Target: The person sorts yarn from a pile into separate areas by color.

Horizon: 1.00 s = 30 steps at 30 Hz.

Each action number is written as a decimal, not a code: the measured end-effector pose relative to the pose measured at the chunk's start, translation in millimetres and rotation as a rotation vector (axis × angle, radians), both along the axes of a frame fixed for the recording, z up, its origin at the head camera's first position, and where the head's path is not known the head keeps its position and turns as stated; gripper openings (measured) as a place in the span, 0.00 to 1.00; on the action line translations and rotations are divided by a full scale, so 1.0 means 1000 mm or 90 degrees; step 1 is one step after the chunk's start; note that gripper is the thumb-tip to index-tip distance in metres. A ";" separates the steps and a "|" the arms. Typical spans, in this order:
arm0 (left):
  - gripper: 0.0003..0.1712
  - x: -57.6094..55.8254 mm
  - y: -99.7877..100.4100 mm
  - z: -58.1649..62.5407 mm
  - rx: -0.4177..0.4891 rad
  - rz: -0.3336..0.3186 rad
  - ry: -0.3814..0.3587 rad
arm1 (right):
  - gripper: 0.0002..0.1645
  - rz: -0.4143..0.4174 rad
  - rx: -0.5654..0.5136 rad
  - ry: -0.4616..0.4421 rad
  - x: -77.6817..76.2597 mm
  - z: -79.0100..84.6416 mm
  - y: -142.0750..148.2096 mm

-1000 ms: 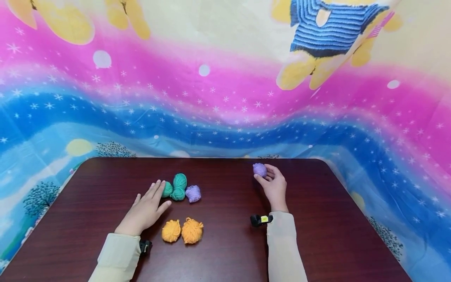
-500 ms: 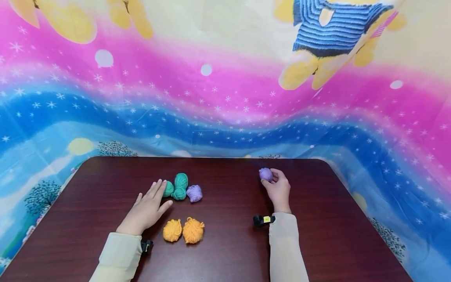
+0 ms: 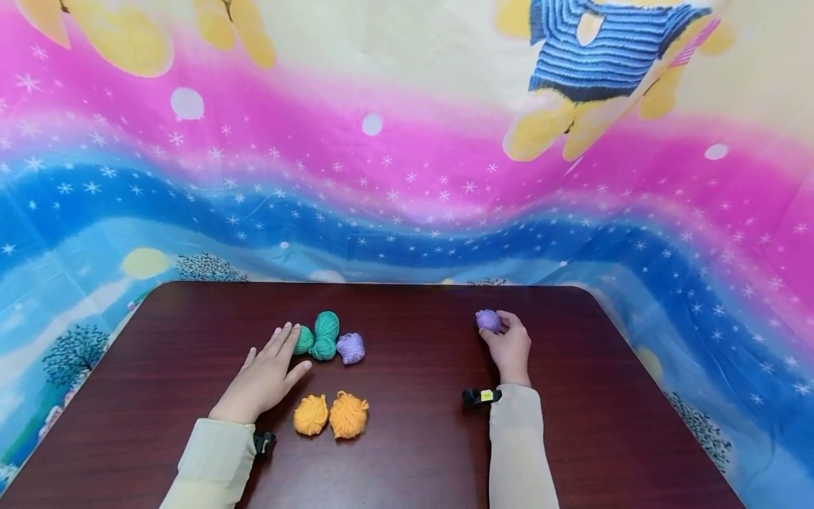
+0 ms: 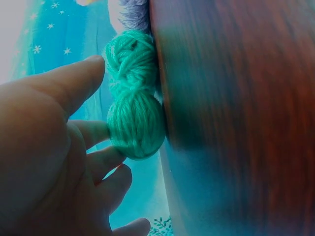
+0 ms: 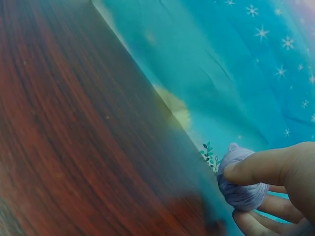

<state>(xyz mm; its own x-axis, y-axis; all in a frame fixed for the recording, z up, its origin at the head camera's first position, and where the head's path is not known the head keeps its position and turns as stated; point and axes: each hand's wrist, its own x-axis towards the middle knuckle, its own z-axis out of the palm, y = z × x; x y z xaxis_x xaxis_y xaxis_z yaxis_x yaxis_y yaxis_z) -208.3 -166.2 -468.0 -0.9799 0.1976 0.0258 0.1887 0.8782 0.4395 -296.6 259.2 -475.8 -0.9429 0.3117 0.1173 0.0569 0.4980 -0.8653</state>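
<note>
My left hand [image 3: 259,382] lies with fingers extended beside a green yarn ball [image 3: 304,341], fingertips right at its edge. In the left wrist view this green yarn ball [image 4: 137,125] stands in front of the fingers, the thumb apart from it. Two more green yarn balls [image 3: 327,326] sit against it, and a lilac yarn ball [image 3: 351,348] adjoins them on the right. Off to the right, my right hand [image 3: 511,352] pinches a second lilac yarn ball [image 3: 487,321] between thumb and fingers. The right wrist view shows the thumb across that lilac ball [image 5: 242,197].
Two orange yarn balls [image 3: 348,416] sit side by side nearer the front, right of the left forearm. Everything rests on a dark red-brown wooden table [image 3: 413,452]. A colourful printed cloth [image 3: 407,177] hangs behind its far edge.
My right hand has moved a little to the right and nearer, carrying the lilac yarn ball. The left hand and the other yarn balls stay put.
</note>
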 end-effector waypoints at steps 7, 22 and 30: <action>0.43 -0.001 0.000 -0.001 0.000 0.000 -0.004 | 0.34 -0.009 0.015 -0.012 0.000 -0.003 0.002; 0.43 0.001 0.001 0.002 -0.001 -0.003 0.005 | 0.33 -0.009 0.022 -0.020 0.000 -0.007 0.004; 0.42 0.002 0.001 0.003 -0.001 0.000 0.011 | 0.34 -0.003 0.032 -0.012 -0.001 -0.008 0.009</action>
